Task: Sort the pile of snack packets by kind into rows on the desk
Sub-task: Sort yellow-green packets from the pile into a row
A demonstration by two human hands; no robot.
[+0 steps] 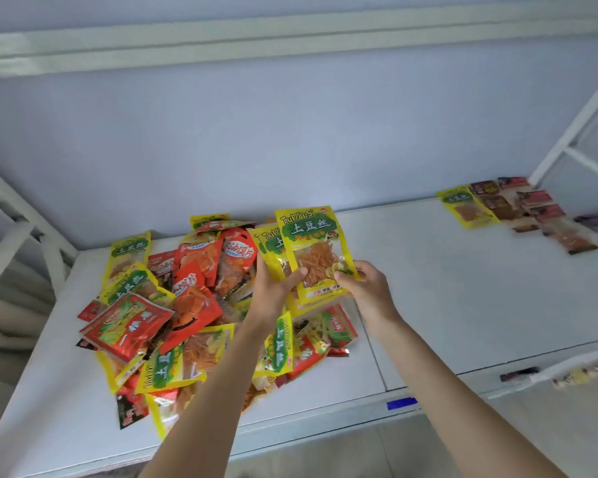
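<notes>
2 bare forearms enter from 6 o'clock, no sleeves in view. Left grip [276,288] and right grip [366,284]: bare, no gloves, rings, watch or bands. Nails short, unpainted.

hands [273,288] – 2 | raised yellow packets [313,250] – 2 | pile [187,315] – 1

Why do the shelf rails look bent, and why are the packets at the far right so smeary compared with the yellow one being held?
Head view: the wide-angle lens bows the white rails near the edges. The sorted packets at far right are blurred, while the yellow packet held by the left hand and right hand reads sharply at centre. Light is soft and even, with no hard shadows on the desk.
</notes>
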